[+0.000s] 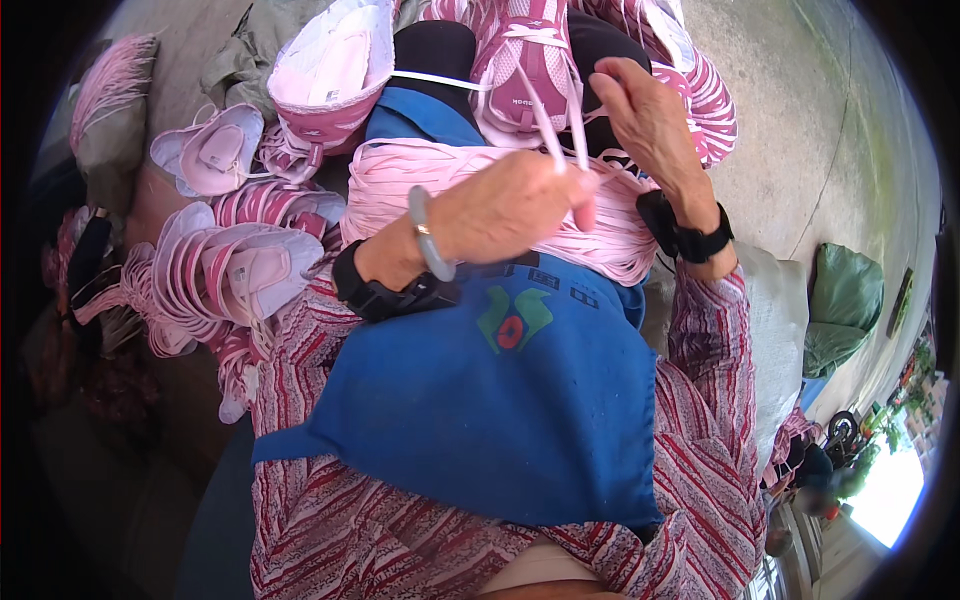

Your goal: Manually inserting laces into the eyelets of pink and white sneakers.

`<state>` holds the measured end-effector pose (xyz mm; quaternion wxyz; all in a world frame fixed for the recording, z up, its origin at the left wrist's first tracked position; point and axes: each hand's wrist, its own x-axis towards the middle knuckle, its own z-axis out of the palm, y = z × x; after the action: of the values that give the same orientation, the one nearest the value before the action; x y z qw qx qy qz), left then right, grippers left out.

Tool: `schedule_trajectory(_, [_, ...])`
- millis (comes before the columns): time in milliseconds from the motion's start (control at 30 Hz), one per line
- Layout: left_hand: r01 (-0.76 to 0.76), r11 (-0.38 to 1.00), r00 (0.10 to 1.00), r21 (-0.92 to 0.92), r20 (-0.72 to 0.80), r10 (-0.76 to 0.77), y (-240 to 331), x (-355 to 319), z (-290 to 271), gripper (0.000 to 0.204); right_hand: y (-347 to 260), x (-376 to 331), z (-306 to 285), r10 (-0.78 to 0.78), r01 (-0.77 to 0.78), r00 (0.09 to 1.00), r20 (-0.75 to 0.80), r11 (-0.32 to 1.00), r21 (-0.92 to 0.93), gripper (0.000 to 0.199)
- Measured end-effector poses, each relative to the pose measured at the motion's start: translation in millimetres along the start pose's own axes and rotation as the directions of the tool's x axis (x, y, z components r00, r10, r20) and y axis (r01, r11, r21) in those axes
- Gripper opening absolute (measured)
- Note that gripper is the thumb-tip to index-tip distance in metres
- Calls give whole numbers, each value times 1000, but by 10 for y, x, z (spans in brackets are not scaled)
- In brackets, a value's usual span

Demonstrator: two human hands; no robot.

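A pink shoe upper (520, 95) with white lacing at its throat stands between my knees, toward the far side of my lap. Two pale pink shoelace ends (540, 112) run from it, drawn taut into my left hand (515, 207), whose fingers are pinched round them. To the right of the upper is my right hand (645, 125), raised with curled fingers; what they hold, if anything, is hidden. Across my lap, under both hands, lies a thick bundle of pink shoelaces (400, 185).
Stacked pink and white shoe uppers (235, 270) lie at my left, with a larger upper (335, 70) beside my left knee. More uppers (710, 110) curve round my right knee. A green sack (845, 290) rests on the concrete floor (800, 110) at the right. A blue apron (480, 420) covers my front.
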<state>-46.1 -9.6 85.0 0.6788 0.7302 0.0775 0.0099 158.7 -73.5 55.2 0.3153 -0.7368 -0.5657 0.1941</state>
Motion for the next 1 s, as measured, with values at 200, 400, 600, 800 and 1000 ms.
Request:
schedule_trajectory(200, [-79,928,985,364,171,17,-23,293,348,36,-367,-170,104,233,-489,853,467,666,563,38])
schedule_trajectory(400, [465,861,885,-207,119,-450,-74,-3,69,52,-345,-105,49,298,-504,863,407,543,672,26])
schedule_trajectory(600, [175,906,751,-385,-544,-376,-372,-7,-291,36,-479,-167,195,-104,5,948,300,950,313,20])
schedule_trajectory(800, [262,542,785,-799,-150,-601,-477,-111,-349,45,-661,-150,542,-206,210,956,209,978,7,17])
schedule_trajectory(1000, [-43,176,726,-983,-152,-671,-815,136,-78,33,-592,-127,327,-280,261,957,78,945,198,13])
